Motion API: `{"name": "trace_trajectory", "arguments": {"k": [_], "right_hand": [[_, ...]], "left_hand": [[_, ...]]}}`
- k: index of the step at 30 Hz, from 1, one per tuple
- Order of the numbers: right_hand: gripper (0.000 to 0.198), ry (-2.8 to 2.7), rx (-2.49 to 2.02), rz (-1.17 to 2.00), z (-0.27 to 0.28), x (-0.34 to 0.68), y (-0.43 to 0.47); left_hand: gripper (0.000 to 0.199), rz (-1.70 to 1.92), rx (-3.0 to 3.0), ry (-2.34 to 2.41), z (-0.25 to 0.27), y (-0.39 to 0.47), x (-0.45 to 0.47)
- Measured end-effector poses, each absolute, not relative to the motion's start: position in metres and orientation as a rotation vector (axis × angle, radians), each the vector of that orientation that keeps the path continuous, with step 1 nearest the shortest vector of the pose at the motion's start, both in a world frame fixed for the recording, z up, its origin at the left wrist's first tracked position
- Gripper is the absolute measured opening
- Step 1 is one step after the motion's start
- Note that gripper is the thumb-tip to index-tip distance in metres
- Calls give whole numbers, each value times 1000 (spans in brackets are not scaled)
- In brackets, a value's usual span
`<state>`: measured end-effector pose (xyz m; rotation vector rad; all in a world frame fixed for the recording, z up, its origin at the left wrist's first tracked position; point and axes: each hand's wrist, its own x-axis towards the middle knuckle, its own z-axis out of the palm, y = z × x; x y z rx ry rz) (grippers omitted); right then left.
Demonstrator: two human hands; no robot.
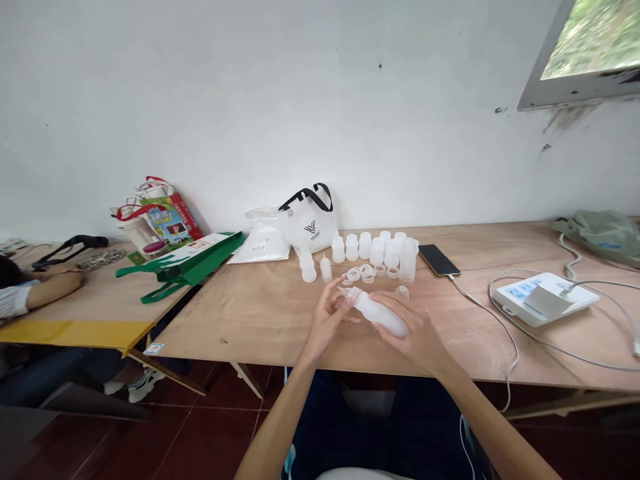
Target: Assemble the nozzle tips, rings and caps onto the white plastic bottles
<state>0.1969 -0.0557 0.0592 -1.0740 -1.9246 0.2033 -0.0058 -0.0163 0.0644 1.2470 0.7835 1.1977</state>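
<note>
In front of me a white translucent baby bottle is tilted, its collar and pointed teat towards the upper left. My right hand is wrapped round its body. At the collar end, my left hand has its thumb and fingers closed around the collar and teat. Several loose white rings lie on the table just beyond my hands. Behind them stand several white bottles. A stack of clear caps is at their right, and a stack of teats at their left. One clear cap lies close to my right hand.
A white bag and a plastic packet rest against the wall. A phone with its cable and a white power strip are on the right. A green bag lies left, near another person's arm.
</note>
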Motion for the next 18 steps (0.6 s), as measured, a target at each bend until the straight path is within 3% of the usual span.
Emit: {"name": "trace_trajectory", "arguments": {"k": [4, 10, 18], "right_hand": [[44, -1949, -1074, 89, 55, 201, -53], [42, -2062, -1037, -28, 58, 204, -54], [34, -2154, -929, 59, 58, 208, -54]], "left_hand": [[63, 1168, 1290, 796, 66, -19, -6], [40, 1103, 1386, 865, 66, -21, -9], [41, 962, 1455, 942, 66, -21, -15]]}}
